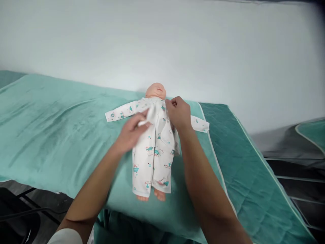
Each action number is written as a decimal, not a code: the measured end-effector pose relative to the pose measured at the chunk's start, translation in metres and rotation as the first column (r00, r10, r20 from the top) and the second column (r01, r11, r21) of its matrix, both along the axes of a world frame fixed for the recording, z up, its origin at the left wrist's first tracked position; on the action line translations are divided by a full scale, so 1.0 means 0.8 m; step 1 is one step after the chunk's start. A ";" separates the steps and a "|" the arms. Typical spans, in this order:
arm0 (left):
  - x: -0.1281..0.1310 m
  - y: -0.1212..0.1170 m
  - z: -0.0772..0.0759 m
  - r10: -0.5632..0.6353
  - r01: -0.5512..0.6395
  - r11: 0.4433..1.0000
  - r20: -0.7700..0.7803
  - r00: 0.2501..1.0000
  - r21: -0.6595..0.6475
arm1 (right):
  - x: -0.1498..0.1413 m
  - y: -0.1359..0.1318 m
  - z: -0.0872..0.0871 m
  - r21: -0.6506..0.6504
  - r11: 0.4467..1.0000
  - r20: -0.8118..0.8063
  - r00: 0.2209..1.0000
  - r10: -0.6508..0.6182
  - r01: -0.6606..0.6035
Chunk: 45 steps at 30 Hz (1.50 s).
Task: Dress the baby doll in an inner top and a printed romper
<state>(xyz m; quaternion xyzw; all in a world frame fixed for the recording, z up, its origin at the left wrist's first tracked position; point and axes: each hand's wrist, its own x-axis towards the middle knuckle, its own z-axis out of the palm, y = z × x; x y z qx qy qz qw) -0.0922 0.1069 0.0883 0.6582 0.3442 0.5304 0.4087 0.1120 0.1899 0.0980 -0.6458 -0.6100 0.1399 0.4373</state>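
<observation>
A baby doll [156,90] lies on its back, its head toward the wall and its feet toward me. It wears a white baby shirt [121,111] with teal and red prints, its long sleeves spread to both sides, and matching trousers [143,162]. Bare feet show below the hems. My left hand [132,132], slightly blurred, pinches the front edge of the shirt between thumb and fingers at chest height. At the doll's shoulder, on the right, my right hand [179,112] is closed with its fingertips on the shirt near the collar; its grip is partly hidden.
A light green sheet [63,128] covers the bed under the doll, wrinkled on the left. Darker green quilted bedding [243,169] shows on the right. A white wall [152,40] stands behind. Metal bars [294,200] are at lower right, a black chair [17,217] at lower left.
</observation>
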 end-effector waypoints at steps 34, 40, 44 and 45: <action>0.077 0.169 0.006 0.374 -0.360 0.927 -0.271 0.887 0.103 | -0.003 0.057 -0.011 -0.035 0.989 -0.275 0.952 0.131 -0.146; 0.078 0.168 0.007 0.278 -0.287 0.940 -0.075 0.958 -0.184 | -0.002 0.060 -0.016 0.014 0.968 -0.581 0.786 0.210 -0.249; 0.077 0.168 0.001 0.272 -0.286 0.946 -0.106 0.956 -0.155 | -0.003 0.059 -0.018 -0.009 0.958 -0.606 0.764 0.222 -0.286; 0.077 0.168 0.001 0.271 -0.286 0.947 -0.110 0.956 -0.149 | -0.003 0.059 -0.019 -0.013 0.955 -0.602 0.765 0.229 -0.296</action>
